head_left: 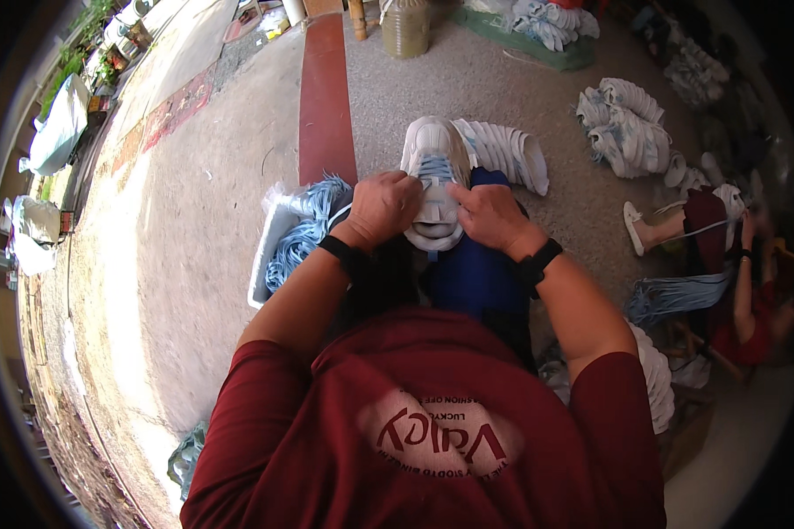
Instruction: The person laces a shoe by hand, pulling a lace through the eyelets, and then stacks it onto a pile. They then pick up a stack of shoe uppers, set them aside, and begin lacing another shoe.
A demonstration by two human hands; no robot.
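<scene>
Over the lap, dead ahead at 12 o'clock of the person seated here, a white lace-up sneaker [435, 196] sits between two bare hands, above some deep-blue cloth [481, 273]. The left hand [386, 207] lies against its side at about 8 o'clock from the shoe's middle, the right hand [496, 212] at about 4. Read from the hands, the shoe lies toward 2 o'clock of the left and 10 o'clock of the right. I'd call neither clearly nearer; both reach its edges, and the right thumb lies against the eyelet side. That even, side-to-side placing, straight across the shoe's length, looks like the relation that matters most.

The left fingers are curled in narrow, and the right thumb and forefinger come close together; the tips are hidden or too small, so I can't tell whether either pinches a lace.

The sneaker's long axis runs from 12 to 6: toe pointing away at 12, open collar toward the person's belly at 6. Light-blue laces [434, 167] cross its toe-end eyelets. Nested white shoes [503, 154] curve off at 1 o'clock.
</scene>
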